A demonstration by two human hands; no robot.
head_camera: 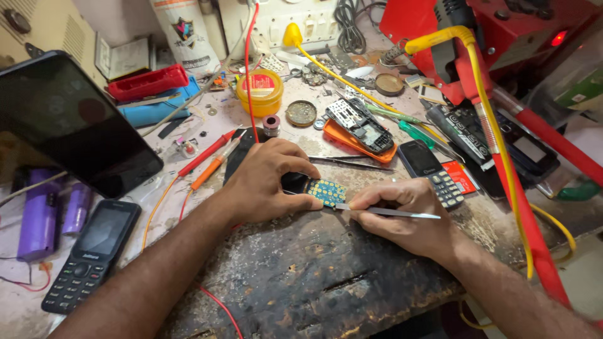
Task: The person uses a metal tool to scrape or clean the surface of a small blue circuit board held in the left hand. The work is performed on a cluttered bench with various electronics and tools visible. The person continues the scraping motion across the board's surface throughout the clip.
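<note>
Cluttered, scorched workbench (314,282) covered in phone parts, and right in the middle the left hand (267,182) pinches a small circuit board (325,191) flat so it can't slide while the right hand (408,216) grips metal tweezers (389,213) tip-first against its near edge.

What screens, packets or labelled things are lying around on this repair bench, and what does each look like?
Tablet: far left, propped up, black, screen dark.
Keypad phone: lower left, black, lying flat, screen off.
Second keypad phone: beside the right hand, dark, small blank screen.
Round tub: behind the left hand, yellow with a red label on top.
White pouch: back left, upright, printed with a colourful patch.
Red card: right of the second phone, flat.
</note>
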